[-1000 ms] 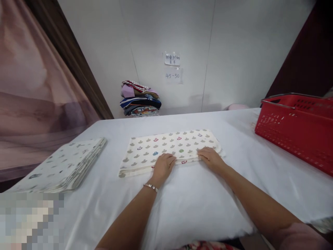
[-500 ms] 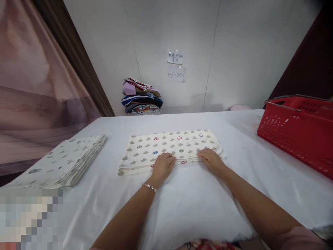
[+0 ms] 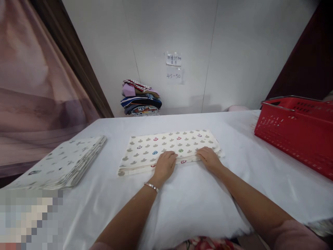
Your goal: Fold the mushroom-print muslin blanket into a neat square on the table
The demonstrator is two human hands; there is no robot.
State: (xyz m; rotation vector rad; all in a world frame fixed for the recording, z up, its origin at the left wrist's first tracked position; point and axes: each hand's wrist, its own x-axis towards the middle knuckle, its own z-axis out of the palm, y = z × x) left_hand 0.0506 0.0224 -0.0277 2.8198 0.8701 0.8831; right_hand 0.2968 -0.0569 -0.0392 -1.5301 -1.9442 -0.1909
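The printed cloth (image 3: 168,145) is lying mid-table (image 3: 239,139), already folded into a long rectangle, its near layers not yet lining up. The left hand (image 3: 165,165) and right hand (image 3: 210,159) are resting on that near edge, fingers bent; whether they are pinching it cannot be told. A folded stack (image 3: 63,159) is sitting leftward.

- A folded cloth (image 3: 166,143) lies mid-table.
- On its near edge are the left hand (image 3: 165,166) and, to the right, the right hand (image 3: 210,159).
- Left on the table (image 3: 114,208): a cloth stack (image 3: 65,158), apart from the folded cloth.
- Right: a basket (image 3: 296,130).
- Behind the table, left of centre: a fabric pile (image 3: 142,100).
- On the wall (image 3: 239,52) behind: an upper note (image 3: 173,59) above a lower note (image 3: 173,76).
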